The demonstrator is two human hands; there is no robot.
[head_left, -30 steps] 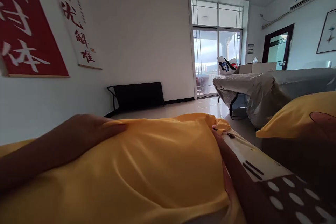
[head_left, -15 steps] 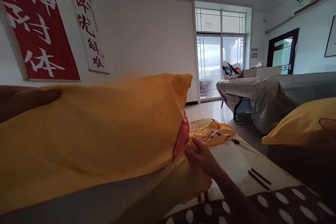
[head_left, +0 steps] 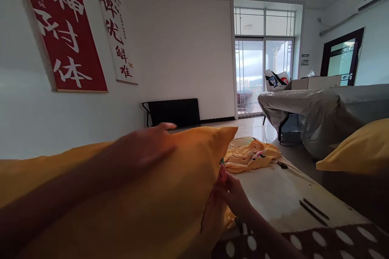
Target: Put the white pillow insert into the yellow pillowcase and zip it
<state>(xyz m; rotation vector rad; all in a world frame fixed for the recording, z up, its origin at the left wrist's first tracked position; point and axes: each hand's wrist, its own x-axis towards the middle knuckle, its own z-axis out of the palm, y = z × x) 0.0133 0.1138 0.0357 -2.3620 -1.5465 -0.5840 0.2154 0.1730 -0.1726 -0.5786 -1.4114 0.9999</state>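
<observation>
A large yellow pillow (head_left: 146, 206) fills the lower left, its top corner pointing up and to the right. My left hand (head_left: 152, 143), a little blurred, lies across its upper side with fingers stretched out. At the pillow's right side my right hand (head_left: 232, 192) pinches the edge of the fabric, where a pink patch and a dark outline show. Just beyond that hand, a crumpled heap of yellow printed cloth (head_left: 252, 156) rests on a cream surface (head_left: 270, 190).
Two dark thin sticks (head_left: 314, 210) lie on the cream surface, near a brown cloth with white spots (head_left: 275, 236). Another yellow pillow (head_left: 358, 149) is at the right. Behind stand a plastic-covered table (head_left: 322, 105) and a black folded item (head_left: 174, 112) by the wall.
The pillow's raised top has come down, uncovering the black item behind. My left hand has moved right along the pillow with fingers spread out. My right hand still grips the fabric edge.
</observation>
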